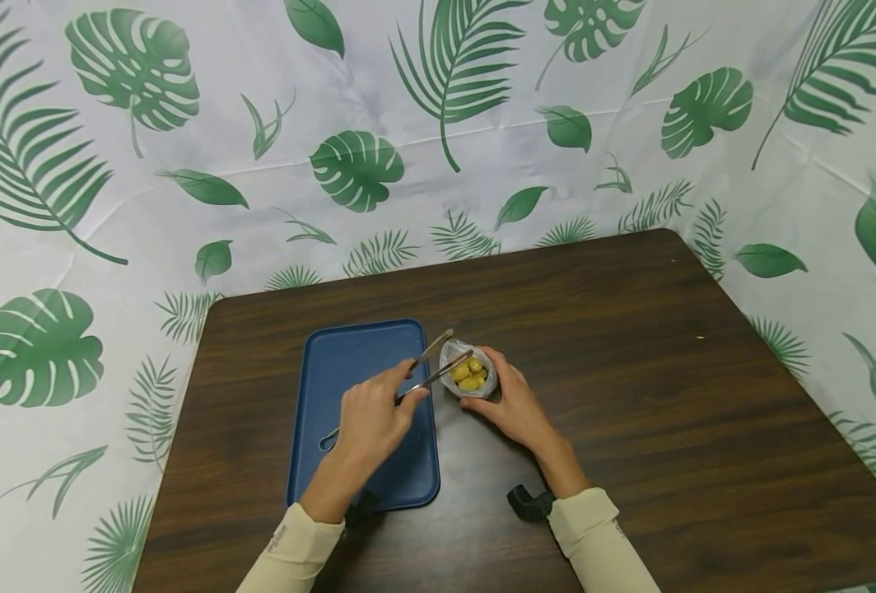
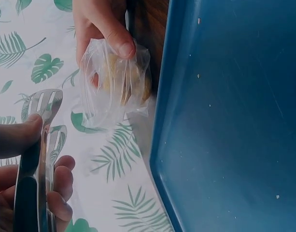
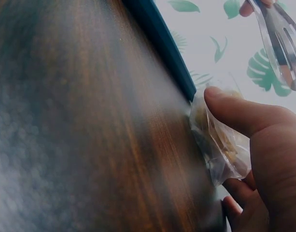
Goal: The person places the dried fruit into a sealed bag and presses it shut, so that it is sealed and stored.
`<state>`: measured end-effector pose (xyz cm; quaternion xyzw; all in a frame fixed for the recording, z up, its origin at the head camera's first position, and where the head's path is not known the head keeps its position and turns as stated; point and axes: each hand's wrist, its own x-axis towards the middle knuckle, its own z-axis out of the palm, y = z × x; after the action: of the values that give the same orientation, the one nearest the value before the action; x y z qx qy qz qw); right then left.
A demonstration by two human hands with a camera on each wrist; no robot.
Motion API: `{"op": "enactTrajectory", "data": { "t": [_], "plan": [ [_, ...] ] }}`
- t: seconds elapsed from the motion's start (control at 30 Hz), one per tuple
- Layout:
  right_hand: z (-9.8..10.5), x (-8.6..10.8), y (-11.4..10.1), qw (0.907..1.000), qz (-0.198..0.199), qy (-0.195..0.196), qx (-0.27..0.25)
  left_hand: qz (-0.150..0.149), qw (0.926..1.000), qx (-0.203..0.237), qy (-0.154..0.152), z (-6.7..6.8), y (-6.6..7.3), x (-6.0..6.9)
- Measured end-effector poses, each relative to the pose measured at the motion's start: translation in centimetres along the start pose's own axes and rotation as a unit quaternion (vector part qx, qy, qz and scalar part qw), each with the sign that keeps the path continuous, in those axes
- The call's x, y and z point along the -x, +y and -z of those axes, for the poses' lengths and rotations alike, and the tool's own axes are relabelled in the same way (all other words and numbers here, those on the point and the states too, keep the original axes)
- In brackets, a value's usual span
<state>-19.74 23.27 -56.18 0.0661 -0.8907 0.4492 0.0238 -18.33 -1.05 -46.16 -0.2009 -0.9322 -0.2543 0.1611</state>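
Note:
Metal tongs (image 2: 35, 159) with slotted ends are gripped in my left hand (image 1: 371, 418), thumb on one arm and fingers round the other. In the head view the tongs' two tips stand apart, one over the mouth of a clear plastic bag (image 1: 447, 380). Several yellow, rounded pieces (image 1: 471, 382) lie inside the bag; what they are I cannot tell. My right hand (image 1: 514, 402) holds the bag from its right side, thumb and fingers curled round it, as the right wrist view also shows. Between the tongs' tips nothing is held.
A blue tray (image 1: 356, 350) lies under my left hand, its right edge beside the bag. Small pale crumbs dot its surface in the left wrist view. The dark wooden table (image 1: 631, 346) extends to the right, with a leaf-patterned cloth (image 1: 482, 181) behind it.

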Motion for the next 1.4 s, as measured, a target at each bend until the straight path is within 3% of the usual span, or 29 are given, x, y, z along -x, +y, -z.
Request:
{"op": "enactTrajectory", "data": {
  "t": [0.47, 1.13, 1.4],
  "plan": [
    [0.0, 0.0, 0.2, 1.0000, 0.003, -0.002, -0.006, 0.030, 0.9995, 0.004, -0.007, 0.5, -0.7, 0.3],
    [0.1, 0.0, 0.1, 1.0000, -0.003, -0.005, -0.005, 0.122, 0.9918, 0.011, -0.034, 1.9, -1.8, 0.3],
    [0.1, 0.0, 0.0, 1.0000, 0.003, -0.003, -0.004, 0.143, 0.9894, 0.012, -0.021, 2.7, -2.3, 0.4]
  ]
}}
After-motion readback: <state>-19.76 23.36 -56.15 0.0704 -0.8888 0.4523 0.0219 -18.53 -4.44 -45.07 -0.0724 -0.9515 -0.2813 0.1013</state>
